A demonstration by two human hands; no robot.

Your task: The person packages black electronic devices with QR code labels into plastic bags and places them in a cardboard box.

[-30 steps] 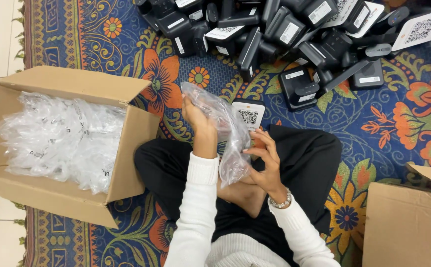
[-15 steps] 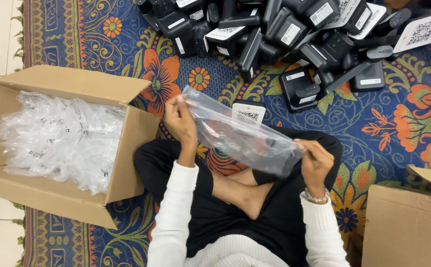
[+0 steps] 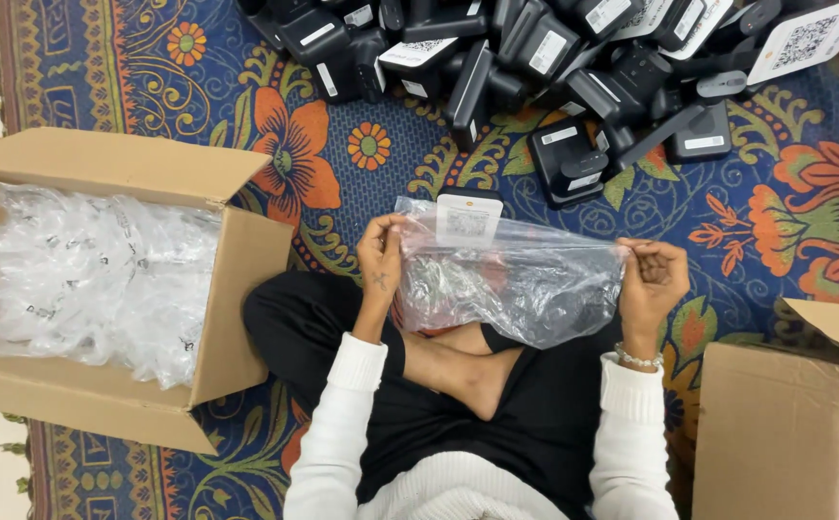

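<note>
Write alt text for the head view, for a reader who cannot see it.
A seated person's left hand and right hand stretch a clear plastic bag open above their crossed legs. An open cardboard box full of clear bags sits on the left, another box on the right, and a pile of black devices lies ahead on a patterned rug.

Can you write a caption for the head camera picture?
Both hands, left hand and right hand, stretch a clear plastic bag.

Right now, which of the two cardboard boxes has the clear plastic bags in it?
The open cardboard box beside the left hand, packed with clear plastic bags. The box beside the right hand shows none.
</note>
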